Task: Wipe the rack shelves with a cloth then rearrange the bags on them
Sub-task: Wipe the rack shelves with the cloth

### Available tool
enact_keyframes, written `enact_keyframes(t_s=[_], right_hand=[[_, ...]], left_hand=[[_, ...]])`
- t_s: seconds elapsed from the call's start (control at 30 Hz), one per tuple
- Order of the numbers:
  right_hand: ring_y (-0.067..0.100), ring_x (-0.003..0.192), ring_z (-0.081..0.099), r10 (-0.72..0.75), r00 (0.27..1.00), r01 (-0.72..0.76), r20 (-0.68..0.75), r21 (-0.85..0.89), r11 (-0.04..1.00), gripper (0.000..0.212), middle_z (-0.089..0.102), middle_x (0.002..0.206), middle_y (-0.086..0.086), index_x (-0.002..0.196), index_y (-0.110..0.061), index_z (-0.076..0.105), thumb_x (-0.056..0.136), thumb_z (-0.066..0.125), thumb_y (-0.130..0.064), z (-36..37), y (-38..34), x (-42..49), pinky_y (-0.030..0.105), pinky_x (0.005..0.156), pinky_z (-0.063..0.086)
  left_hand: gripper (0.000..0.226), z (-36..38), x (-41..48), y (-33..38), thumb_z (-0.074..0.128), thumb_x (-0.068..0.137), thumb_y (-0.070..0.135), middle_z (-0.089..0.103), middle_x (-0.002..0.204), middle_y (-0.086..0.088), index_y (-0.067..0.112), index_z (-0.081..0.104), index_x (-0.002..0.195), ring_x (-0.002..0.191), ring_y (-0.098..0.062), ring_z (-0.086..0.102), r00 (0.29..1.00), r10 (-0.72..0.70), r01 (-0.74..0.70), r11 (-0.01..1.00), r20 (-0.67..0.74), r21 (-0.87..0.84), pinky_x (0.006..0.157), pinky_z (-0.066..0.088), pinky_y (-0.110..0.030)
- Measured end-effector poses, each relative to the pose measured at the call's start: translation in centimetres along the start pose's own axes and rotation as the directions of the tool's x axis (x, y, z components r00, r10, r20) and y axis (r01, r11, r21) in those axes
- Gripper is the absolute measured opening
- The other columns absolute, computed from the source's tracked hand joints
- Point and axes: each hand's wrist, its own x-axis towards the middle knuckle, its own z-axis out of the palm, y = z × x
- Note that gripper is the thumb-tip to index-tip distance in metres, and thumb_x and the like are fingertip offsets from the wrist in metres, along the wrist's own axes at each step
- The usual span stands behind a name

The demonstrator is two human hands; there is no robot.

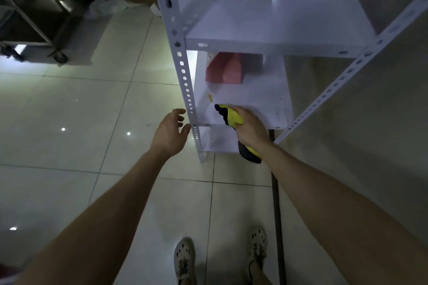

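Fingers point(244, 112) of the right hand point(251, 128) grip the yellow cloth point(232, 116) on the shelf point(254, 97), right of the rack post point(185, 81); the left hand point(170, 132) hovers open beside it. Better to press flat, sweeping over the yellowish spots point(210, 97) nearer that post.

Bag point(228, 68) at the shelf's point(254, 97) back, cloth point(231, 117) at its front edge

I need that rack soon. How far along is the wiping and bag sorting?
Probably midway. The upper shelf looks clean, perhaps already wiped. The right hand grips the yellow cloth on the lower shelf, where a yellow stain remains. The left hand hovers open by the post. The red bag at the back still needs arranging.
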Motion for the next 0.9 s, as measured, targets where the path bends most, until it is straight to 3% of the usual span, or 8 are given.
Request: enact_keyframes(t_s=[0.1, 0.2, 0.3, 0.37, 0.5, 0.73, 0.9], right_hand=[[0.023, 0.133, 0.054, -0.062, 0.995, 0.051, -0.073, -0.142, 0.988, 0.067, 0.056, 0.147, -0.010, 0.147, -0.048, 0.050, 0.090, 0.046, -0.011, 0.1, 0.6, 4.6, 0.046, 0.110, 0.047], [0.026, 0.132, 0.051, -0.233, 0.960, 0.172, -0.156, -0.329, 0.929, 0.071, 0.056, 0.145, -0.005, 0.148, -0.040, 0.052, 0.080, 0.046, -0.017, 1.7, 2.5, 7.6, 0.044, 0.109, 0.045], [0.028, 0.157, 0.025, -0.161, 0.980, 0.199, 0.119, -0.519, 0.831, 0.066, 0.029, 0.171, 0.000, 0.163, -0.039, 0.031, 0.100, 0.050, -0.037, 5.0, 6.5, 9.2, 0.055, 0.126, 0.021], [0.024, 0.163, 0.006, -0.117, 0.980, 0.191, 0.159, -0.613, 0.766, 0.068, 0.008, 0.177, -0.005, 0.167, -0.043, 0.016, 0.105, 0.042, -0.055, 7.0, 9.4, 9.5, 0.058, 0.128, 0.005], [0.027, 0.161, 0.015, -0.285, 0.958, 0.231, 0.025, -0.658, 0.717, 0.061, 0.019, 0.175, -0.003, 0.165, -0.042, 0.024, 0.107, 0.034, -0.058, 8.1, 10.8, 10.2, 0.061, 0.126, 0.012], [0.026, 0.163, 0.004, -0.219, 0.970, 0.232, 0.101, -0.642, 0.731, 0.061, 0.003, 0.178, -0.005, 0.166, -0.050, 0.010, 0.107, 0.026, -0.061, 8.1, 7.1, 15.7, 0.063, 0.127, 0.001], [0.026, 0.162, 0.006, -0.285, 0.955, 0.261, 0.077, -0.671, 0.694, 0.062, 0.008, 0.177, -0.004, 0.165, -0.051, 0.013, 0.105, 0.026, -0.060, 9.4, 5.5, 17.2, 0.064, 0.126, 0.003]], left_hand=[[0.050, 3.0, 0.8, -1.6, 0.067, 0.105, 0.033, 0.066, 0.138, -0.007, 0.019, 0.050, 0.151, 0.119, -0.023, 0.069, 0.999, -0.036, 0.036, 0.999, -0.027, -0.012, 0.098, 0.058, -0.042], [0.054, 5.8, 1.3, -3.8, 0.067, 0.105, 0.032, 0.064, 0.141, -0.009, 0.018, 0.048, 0.154, 0.123, -0.024, 0.067, 0.997, -0.057, 0.056, 0.998, -0.060, -0.025, 0.099, 0.057, -0.041], [0.063, 8.1, 2.3, -6.1, 0.069, 0.105, 0.033, 0.059, 0.147, -0.010, 0.019, 0.040, 0.159, 0.126, -0.023, 0.064, 0.992, -0.070, 0.066, 0.997, -0.105, -0.039, 0.099, 0.059, -0.045], [0.069, 9.6, 3.4, -7.5, 0.072, 0.103, 0.032, 0.057, 0.150, -0.011, 0.018, 0.036, 0.161, 0.129, -0.023, 0.062, 0.990, -0.073, 0.067, 0.996, -0.119, -0.054, 0.101, 0.059, -0.046], [0.072, 12.8, 5.2, -10.1, 0.073, 0.101, 0.023, 0.055, 0.153, -0.013, 0.016, 0.035, 0.162, 0.136, -0.026, 0.059, 0.992, -0.100, 0.093, 0.992, -0.078, -0.089, 0.106, 0.056, -0.050], [0.053, 18.4, 7.5, -13.1, 0.070, 0.103, 0.022, 0.064, 0.143, -0.006, 0.015, 0.048, 0.150, 0.130, -0.030, 0.063, 0.990, 0.007, -0.029, 0.987, -0.143, -0.155, 0.102, 0.055, -0.044], [0.053, 20.8, 9.0, -15.3, 0.063, 0.108, 0.024, 0.066, 0.143, 0.000, 0.023, 0.039, 0.155, 0.123, -0.028, 0.066, 0.962, 0.125, -0.169, 0.970, -0.241, -0.172, 0.092, 0.051, -0.035]])
